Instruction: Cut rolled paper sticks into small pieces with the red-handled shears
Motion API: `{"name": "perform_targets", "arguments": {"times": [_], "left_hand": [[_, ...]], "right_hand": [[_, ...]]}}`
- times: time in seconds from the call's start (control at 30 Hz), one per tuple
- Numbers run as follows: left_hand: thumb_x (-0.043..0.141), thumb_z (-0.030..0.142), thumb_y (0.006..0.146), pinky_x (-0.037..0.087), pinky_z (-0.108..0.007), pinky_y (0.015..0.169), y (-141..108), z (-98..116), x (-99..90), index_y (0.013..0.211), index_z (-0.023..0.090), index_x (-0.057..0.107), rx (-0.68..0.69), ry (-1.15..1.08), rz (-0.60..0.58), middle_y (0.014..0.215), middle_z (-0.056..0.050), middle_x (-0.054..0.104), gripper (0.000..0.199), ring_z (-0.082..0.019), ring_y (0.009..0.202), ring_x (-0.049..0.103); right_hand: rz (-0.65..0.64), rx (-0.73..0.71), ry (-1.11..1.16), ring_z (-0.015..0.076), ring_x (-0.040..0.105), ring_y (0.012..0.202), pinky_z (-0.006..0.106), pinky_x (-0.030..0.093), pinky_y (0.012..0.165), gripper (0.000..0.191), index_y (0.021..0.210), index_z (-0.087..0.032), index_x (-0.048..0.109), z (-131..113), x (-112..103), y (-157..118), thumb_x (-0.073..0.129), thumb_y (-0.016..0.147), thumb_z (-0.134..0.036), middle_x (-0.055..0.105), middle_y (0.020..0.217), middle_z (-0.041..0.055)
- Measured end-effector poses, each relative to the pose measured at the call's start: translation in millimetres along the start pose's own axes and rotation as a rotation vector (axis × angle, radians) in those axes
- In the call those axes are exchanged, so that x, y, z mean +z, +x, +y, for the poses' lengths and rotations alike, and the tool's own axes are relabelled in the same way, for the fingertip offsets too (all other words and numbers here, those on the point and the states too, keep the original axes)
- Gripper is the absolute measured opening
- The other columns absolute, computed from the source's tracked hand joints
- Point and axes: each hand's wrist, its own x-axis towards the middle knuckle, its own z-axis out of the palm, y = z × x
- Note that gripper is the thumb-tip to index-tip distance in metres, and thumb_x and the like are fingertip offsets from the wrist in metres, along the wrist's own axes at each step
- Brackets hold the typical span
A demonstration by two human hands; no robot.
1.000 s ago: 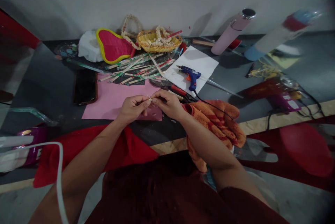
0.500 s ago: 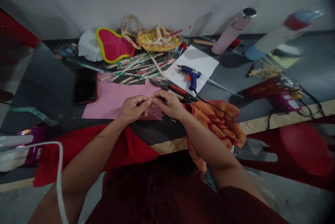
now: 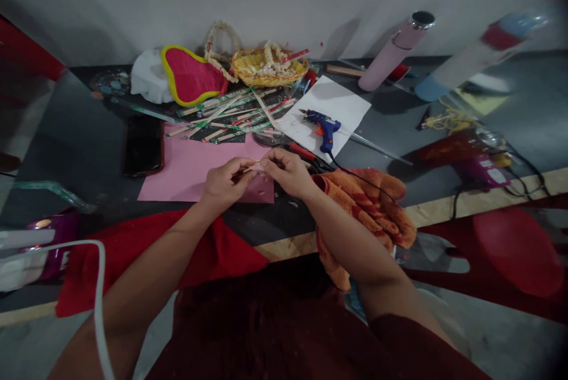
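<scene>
My left hand [image 3: 227,182] and my right hand [image 3: 288,171] meet above a pink sheet of paper [image 3: 181,176]. My left thumb and fingers pinch a small pale stick piece [image 3: 249,168], which looks like wood. At its other end, my right fingertips are closed together; what they grip is mostly hidden. Beyond the hands lies a loose pile of wooden chopsticks [image 3: 235,113], several still in printed clear wrappers. Pliers with red and black handles [image 3: 306,153] rest just past my right hand. A few tiny bits [image 3: 262,193] are on the pink paper.
A blue glue gun [image 3: 327,131] lies on white paper [image 3: 350,99]. Behind are a yellow basket [image 3: 252,77], a red-and-yellow padded shape [image 3: 193,78] and a pink flask [image 3: 393,54]. A phone [image 3: 144,146] is left, an orange towel [image 3: 368,202] right, red cloth [image 3: 155,250] in front.
My fingertips have shifted slightly, the right ones lifting and drawing a little apart from the left. More of the pale stick piece now shows between them.
</scene>
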Motion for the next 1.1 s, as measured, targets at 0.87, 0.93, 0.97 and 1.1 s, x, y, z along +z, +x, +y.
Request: {"name": "perform_targets", "arguments": {"times": [0.87, 0.93, 0.97, 1.1], "left_hand": [[0.061, 0.034, 0.083, 0.047, -0.017, 0.053, 0.1, 3.9, -3.7, 0.092, 0.019, 0.068, 0.007, -0.142, 0.051, 0.077, 0.001, 0.071, 0.018, -0.006, 0.05, 0.059], [0.06, 0.033, 0.083, 0.046, -0.017, 0.052, 0.1, 3.2, -3.6, 0.092, 0.019, 0.068, 0.012, -0.149, 0.048, 0.077, 0.001, 0.071, 0.018, -0.006, 0.05, 0.059], [0.06, 0.033, 0.083, 0.046, -0.017, 0.052, 0.0, 3.0, -3.5, 0.092, 0.019, 0.069, 0.014, -0.148, 0.048, 0.075, 0.001, 0.07, 0.018, -0.007, 0.05, 0.058], [0.061, 0.032, 0.082, 0.046, -0.018, 0.053, -0.8, 2.4, -3.0, 0.094, 0.019, 0.07, 0.029, -0.142, 0.058, 0.074, 0.0, 0.07, 0.019, -0.007, 0.051, 0.059]], "right_hand": [[-0.099, 0.053, 0.19, 0.0076, 0.045, 0.06, 0.02, 0.036, 0.053, 0.026, 0.087, -0.016, 0.061, 2.4, 5.0, -1.2, 0.062, 0.082, -0.041, 0.054, 0.071, -0.0023], [-0.087, 0.048, 0.172, 0.0079, 0.045, 0.061, 0.02, 0.037, 0.054, 0.025, 0.087, -0.016, 0.061, 2.1, 5.2, -1.5, 0.061, 0.082, -0.041, 0.054, 0.071, -0.0022], [-0.082, 0.044, 0.17, 0.008, 0.045, 0.061, 0.02, 0.037, 0.054, 0.025, 0.087, -0.016, 0.061, 1.9, 5.2, -1.7, 0.061, 0.083, -0.041, 0.054, 0.071, -0.0022], [-0.08, 0.03, 0.171, 0.0079, 0.045, 0.061, 0.021, 0.038, 0.055, 0.026, 0.086, -0.016, 0.06, 0.6, 5.3, -1.8, 0.06, 0.083, -0.042, 0.054, 0.071, -0.0024]]}}
